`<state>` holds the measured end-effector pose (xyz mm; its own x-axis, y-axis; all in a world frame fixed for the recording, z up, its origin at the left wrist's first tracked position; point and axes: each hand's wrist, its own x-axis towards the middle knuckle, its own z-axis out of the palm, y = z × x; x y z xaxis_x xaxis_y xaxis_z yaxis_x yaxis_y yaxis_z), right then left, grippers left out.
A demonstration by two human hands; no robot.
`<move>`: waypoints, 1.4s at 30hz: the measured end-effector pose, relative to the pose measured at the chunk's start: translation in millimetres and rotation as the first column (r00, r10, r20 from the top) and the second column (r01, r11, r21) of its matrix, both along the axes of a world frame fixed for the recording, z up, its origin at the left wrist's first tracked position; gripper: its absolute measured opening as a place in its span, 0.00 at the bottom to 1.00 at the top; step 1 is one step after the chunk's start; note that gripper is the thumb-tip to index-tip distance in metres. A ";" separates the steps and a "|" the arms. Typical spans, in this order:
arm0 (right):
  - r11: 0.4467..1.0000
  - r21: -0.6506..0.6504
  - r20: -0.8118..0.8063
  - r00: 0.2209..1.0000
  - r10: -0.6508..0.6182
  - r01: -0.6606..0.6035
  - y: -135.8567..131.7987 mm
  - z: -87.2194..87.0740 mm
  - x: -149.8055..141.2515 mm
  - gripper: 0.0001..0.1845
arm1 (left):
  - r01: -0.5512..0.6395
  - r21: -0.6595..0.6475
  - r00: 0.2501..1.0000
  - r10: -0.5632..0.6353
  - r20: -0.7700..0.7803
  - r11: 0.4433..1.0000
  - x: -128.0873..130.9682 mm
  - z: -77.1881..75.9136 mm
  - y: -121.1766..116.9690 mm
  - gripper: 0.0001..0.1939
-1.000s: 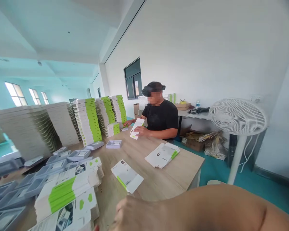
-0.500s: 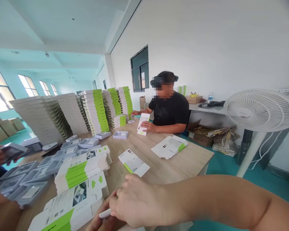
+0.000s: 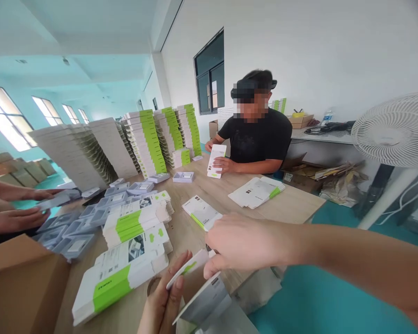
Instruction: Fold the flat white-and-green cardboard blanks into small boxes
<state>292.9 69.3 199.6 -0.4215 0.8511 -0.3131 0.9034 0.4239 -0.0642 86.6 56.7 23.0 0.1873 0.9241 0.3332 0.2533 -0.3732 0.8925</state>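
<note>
My left hand (image 3: pixel 163 301) is low in the view, with its fingers around a slim white carton piece with a green mark (image 3: pixel 188 268). My right hand (image 3: pixel 244 243) reaches in from the right, its fingertips at the far end of that piece. A grey-and-white carton panel (image 3: pixel 205 299) sits just below both hands, partly hidden by them. Next to my left hand lies a stack of white-and-green cartons (image 3: pixel 120 278). A flat white carton (image 3: pixel 201 212) lies just beyond my right hand.
A co-worker across the wooden table (image 3: pixel 296 206) holds a white carton (image 3: pixel 216 160). Tall carton stacks (image 3: pixel 142 141) stand behind grey trays (image 3: pixel 73 246). Another person's hands (image 3: pixel 17 218) are at left, beside a cardboard box (image 3: pixel 17 283). A white fan (image 3: pixel 392 130) stands at right.
My view has turned and tilted, shifting the table up the picture. My right hand has risen from the lower edge, and more of my left hand shows. Another person's hands have shifted at left.
</note>
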 end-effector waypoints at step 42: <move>0.835 0.550 -0.760 0.433 0.485 0.031 5.9 -143.4 50.3 0.13 | -0.099 -0.164 0.880 0.010 -0.475 0.982 24.7 44.9 19.1 0.17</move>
<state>343.2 75.2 56.2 -0.4380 0.5880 0.6800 0.3466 0.8084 -0.4757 111.3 75.8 67.9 0.2280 0.9725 0.0481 0.6744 -0.1934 0.7126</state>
